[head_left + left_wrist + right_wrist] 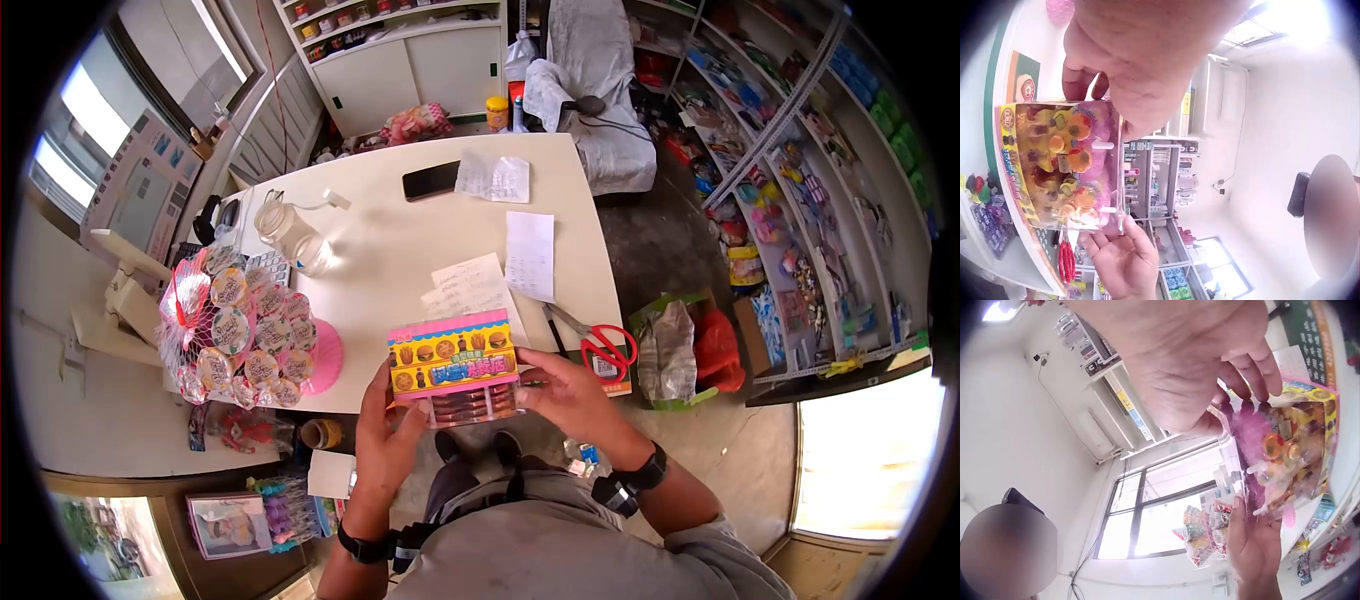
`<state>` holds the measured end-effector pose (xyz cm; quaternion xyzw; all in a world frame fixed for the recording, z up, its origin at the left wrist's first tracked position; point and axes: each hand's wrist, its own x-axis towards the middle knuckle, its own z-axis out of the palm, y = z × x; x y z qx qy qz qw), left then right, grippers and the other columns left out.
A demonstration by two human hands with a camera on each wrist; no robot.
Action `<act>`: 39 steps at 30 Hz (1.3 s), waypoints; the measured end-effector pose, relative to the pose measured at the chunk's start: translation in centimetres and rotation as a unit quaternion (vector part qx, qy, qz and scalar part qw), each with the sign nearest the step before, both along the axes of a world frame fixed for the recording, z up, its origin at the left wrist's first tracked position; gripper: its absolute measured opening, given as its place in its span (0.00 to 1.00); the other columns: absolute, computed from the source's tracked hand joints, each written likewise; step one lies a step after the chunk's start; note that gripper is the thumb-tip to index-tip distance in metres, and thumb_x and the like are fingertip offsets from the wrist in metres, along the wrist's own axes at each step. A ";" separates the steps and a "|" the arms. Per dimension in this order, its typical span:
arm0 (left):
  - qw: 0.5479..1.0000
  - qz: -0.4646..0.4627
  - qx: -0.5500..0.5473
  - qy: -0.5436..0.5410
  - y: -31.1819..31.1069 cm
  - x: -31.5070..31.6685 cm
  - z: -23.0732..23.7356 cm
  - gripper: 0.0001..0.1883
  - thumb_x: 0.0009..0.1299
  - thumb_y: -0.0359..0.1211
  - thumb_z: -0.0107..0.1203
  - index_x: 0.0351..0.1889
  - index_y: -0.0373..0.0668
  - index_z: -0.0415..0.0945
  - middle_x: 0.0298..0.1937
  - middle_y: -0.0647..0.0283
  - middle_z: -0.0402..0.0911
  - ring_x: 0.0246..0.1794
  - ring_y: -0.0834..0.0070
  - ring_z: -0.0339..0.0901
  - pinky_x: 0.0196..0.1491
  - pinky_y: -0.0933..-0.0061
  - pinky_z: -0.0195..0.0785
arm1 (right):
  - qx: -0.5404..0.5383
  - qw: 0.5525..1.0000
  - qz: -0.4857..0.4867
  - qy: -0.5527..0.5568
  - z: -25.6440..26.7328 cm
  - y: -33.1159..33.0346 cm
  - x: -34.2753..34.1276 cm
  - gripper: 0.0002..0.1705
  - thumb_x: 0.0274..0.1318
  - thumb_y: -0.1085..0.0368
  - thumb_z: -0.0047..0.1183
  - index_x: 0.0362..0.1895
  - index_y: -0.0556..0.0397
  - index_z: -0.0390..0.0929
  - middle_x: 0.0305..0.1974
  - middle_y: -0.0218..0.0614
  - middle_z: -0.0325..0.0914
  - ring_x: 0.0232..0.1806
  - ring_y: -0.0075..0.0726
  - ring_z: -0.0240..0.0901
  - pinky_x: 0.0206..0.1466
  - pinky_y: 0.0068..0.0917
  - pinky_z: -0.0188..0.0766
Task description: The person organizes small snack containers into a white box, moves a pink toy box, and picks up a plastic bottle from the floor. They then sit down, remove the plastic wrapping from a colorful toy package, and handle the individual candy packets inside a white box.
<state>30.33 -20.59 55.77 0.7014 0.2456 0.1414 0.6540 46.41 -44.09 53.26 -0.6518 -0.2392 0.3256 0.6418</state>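
Note:
A colourful candy box [455, 362] in yellow, pink and blue is held up at the table's near edge, between both hands. Burgers and fries are printed on it. Through its clear plastic side, food-shaped sweets [1063, 150] and white sticks show against a pink backing. My left hand [390, 435] grips the left end, thumb on the near side. On the right end my right hand [580, 400] holds on, with its fingers [1260, 369] over the box edge. Papers [470, 288] with handwriting lie just behind the box, and red-handled scissors [610, 350] lie close to my right hand.
On the white table [380, 260] stand a glass jar [295, 240] and a netted bunch of round-lidded candy cups [245, 335] at left. A phone [430, 182] and a receipt [530, 255] lie farther back. Stocked shelves [790, 200] line the right; a draped chair [595, 100] stands behind.

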 end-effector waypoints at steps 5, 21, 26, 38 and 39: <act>0.995 -0.057 0.072 -0.030 -0.5 -0.6 0.4 0.50 0.68 0.21 0.70 0.85 0.37 0.51 0.69 0.54 0.78 0.66 0.67 0.79 0.66 0.63 0.75 | 0.017 0.998 0.018 -0.065 0.8 -0.9 -1.1 0.44 0.66 0.66 0.69 0.81 0.58 0.62 0.71 0.44 0.73 0.67 0.36 0.76 0.67 0.34 0.79; 0.998 -0.003 0.053 -0.041 -2.7 -2.0 -0.7 0.34 0.79 0.27 0.62 0.81 0.31 0.60 0.69 0.55 0.79 0.65 0.71 0.79 0.67 0.66 0.73 | -0.011 0.972 -0.043 -0.230 0.0 -1.0 -2.8 0.28 0.70 0.60 0.65 0.67 0.62 0.76 0.58 0.53 0.82 0.52 0.48 0.86 0.48 0.33 0.86; 0.998 0.033 0.012 -0.053 -2.7 -2.2 -1.3 0.28 0.85 0.31 0.53 0.79 0.29 0.62 0.72 0.54 0.77 0.70 0.70 0.75 0.73 0.67 0.65 | -0.008 0.995 -0.034 -0.092 -1.2 -1.4 -2.9 0.25 0.73 0.57 0.63 0.63 0.62 0.78 0.57 0.50 0.83 0.53 0.40 0.86 0.47 0.30 0.85; 0.992 0.070 -0.104 -0.022 -1.2 -4.3 -3.2 0.26 0.86 0.31 0.48 0.81 0.39 0.64 0.73 0.59 0.76 0.70 0.68 0.74 0.72 0.61 0.68 | 0.067 0.990 0.003 -0.122 -2.2 0.6 2.1 0.35 0.72 0.54 0.63 0.76 0.55 0.70 0.68 0.45 0.76 0.67 0.40 0.77 0.66 0.37 0.77; 0.989 0.082 -0.121 -0.031 -1.3 -4.5 -3.6 0.26 0.87 0.31 0.46 0.82 0.41 0.63 0.75 0.58 0.73 0.71 0.66 0.74 0.72 0.57 0.71 | 0.067 0.982 0.020 -0.173 -2.1 0.6 2.1 0.35 0.72 0.54 0.63 0.76 0.54 0.70 0.69 0.45 0.76 0.69 0.41 0.75 0.69 0.39 0.75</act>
